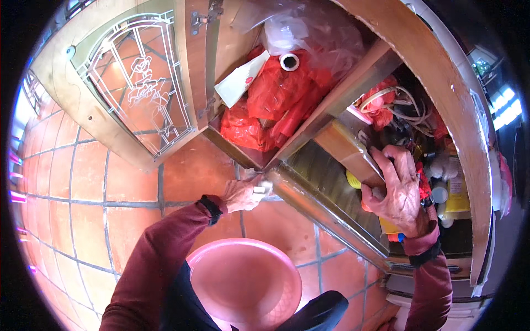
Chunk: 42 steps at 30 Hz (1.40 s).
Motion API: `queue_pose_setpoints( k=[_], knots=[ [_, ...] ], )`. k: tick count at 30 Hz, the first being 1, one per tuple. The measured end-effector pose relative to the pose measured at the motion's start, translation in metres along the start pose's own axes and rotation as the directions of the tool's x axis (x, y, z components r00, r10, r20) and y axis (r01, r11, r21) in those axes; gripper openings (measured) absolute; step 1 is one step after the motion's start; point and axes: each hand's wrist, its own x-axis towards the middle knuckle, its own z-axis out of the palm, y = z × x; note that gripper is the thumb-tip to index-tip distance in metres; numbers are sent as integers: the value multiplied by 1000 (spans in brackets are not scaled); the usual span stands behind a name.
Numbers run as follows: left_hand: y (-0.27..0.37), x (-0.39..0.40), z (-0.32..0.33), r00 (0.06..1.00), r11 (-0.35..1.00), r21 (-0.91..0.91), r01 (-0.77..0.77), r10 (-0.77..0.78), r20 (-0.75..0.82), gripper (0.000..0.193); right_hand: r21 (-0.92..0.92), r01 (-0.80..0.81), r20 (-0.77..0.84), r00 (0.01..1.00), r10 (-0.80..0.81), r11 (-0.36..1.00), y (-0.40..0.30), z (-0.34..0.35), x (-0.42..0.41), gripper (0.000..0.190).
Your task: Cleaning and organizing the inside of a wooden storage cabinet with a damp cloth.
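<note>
My left hand [244, 193] is closed around a small whitish wad [265, 187], perhaps a cloth, too blurred to tell. It is by the front corner where the cabinet's divider [327, 111] meets the bottom rail [327, 211]. Inside the right compartment, my right hand [395, 186] grips the end of a brown box-like object [350, 151], which stands tilted above the bare compartment floor [319, 178]. The fingers lie over its far edge, with the thumb on the near side. A yellow round item [353, 180] shows partly beneath it.
Red plastic bags [277, 95], a white packet [241, 80] and a white roll [289, 62] fill the left compartment. Coiled cable [410, 105] and bottles [455, 194] crowd the right one. The glass-panelled door [140, 87] hangs open. A pink plastic basin [244, 281] sits between my knees.
</note>
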Motion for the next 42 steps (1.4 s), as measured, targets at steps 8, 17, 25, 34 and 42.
queue_pose_setpoints(
  k=[8,17,25,34,42],
  knots=[
    [-16,13,-35,986,955,248,-160,141,92,63,-5,8,-14,1000,-8,1000,0,0,-1,65],
    [-77,11,-70,990,936,326,130,-143,15,70,10,-12,-1,1000,12,1000,2,0,-1,65],
    [-71,15,-18,979,905,-377,199,-163,125,29,17,4,-6,1000,-4,1000,1,-1,0,63],
    [12,52,6,964,131,-984,123,-251,87,19,44,-24,13,1000,23,999,1,-3,-3,64],
    [71,62,-124,925,569,-821,49,-337,-179,26,46,5,-43,999,-3,999,0,-3,-4,64]
  ],
)
